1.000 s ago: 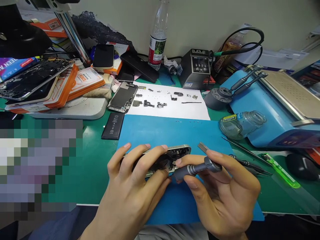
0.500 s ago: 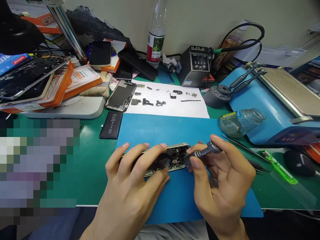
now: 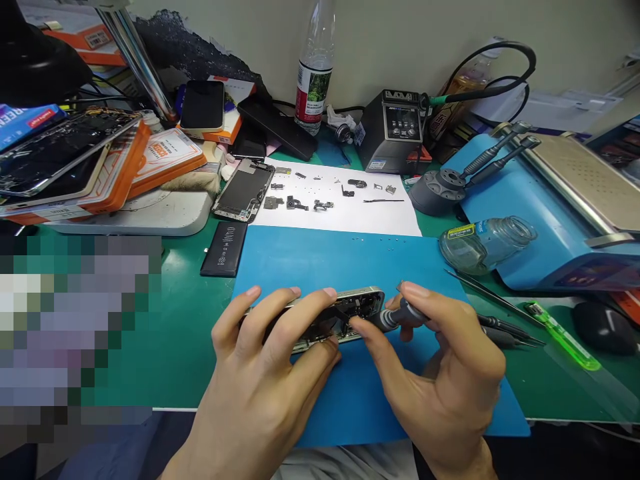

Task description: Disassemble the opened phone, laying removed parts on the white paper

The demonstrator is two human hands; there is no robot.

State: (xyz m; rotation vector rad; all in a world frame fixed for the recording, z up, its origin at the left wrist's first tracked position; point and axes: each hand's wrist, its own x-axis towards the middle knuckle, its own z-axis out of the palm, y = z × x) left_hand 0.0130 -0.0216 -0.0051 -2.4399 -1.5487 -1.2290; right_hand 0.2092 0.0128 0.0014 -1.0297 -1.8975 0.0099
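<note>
Tilted up over the blue mat [image 3: 320, 260] is an opened phone frame [image 3: 367, 305] with its inner parts bare. My left hand [image 3: 270, 360] grips it, fingers over the far edge and thumb at the near one. In my right hand [image 3: 440, 373] is a dark grey screwdriver [image 3: 400, 317], its front end at the phone's right end; the tip is hidden. My right thumb reaches over the phone's inside. Beyond, small phone parts [image 3: 297, 203] and tiny screws lie on white paper [image 3: 340, 223], beside a detached screen [image 3: 244, 190] and a black battery [image 3: 225, 248].
Tweezers [image 3: 493, 297], a green cutter [image 3: 563, 337] and a black mouse [image 3: 605, 328] lie at right. A glass jar [image 3: 485, 247] rests on its side by a blue machine [image 3: 565, 253]. Stacked orange boxes [image 3: 135, 160] fill the left; a bottle [image 3: 314, 87] stands behind.
My right thumb has stretched leftward over the phone's inside, and the screwdriver has tipped lower. The phone and my left hand are nearly still.
</note>
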